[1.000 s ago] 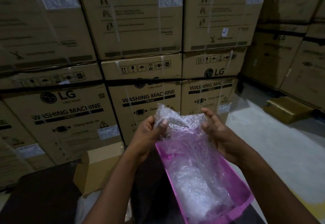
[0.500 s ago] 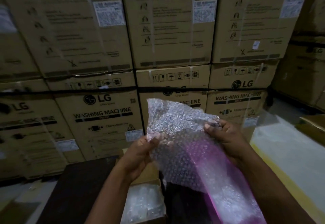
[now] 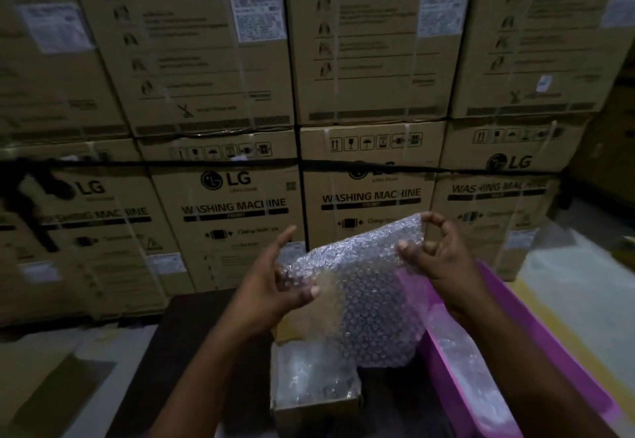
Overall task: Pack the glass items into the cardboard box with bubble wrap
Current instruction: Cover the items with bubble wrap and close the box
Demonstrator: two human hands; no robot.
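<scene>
Fingers (image 3: 410, 252) of the right hand (image 3: 443, 259) and left hand (image 3: 275, 286) pinched opposite edges of a bubble wrap sheet (image 3: 364, 286), holding it spread in the air before stacked washing machine cartons (image 3: 226, 204). A pink bin (image 3: 536, 327) at the right held more wrap. Below, the small cardboard box (image 3: 316, 403) sat open on a dark table (image 3: 192, 351), wrapped contents inside. Judged step: readying a sheet. Next probably called for lowering it into the box or around a glass item; none was clearly visible.
</scene>
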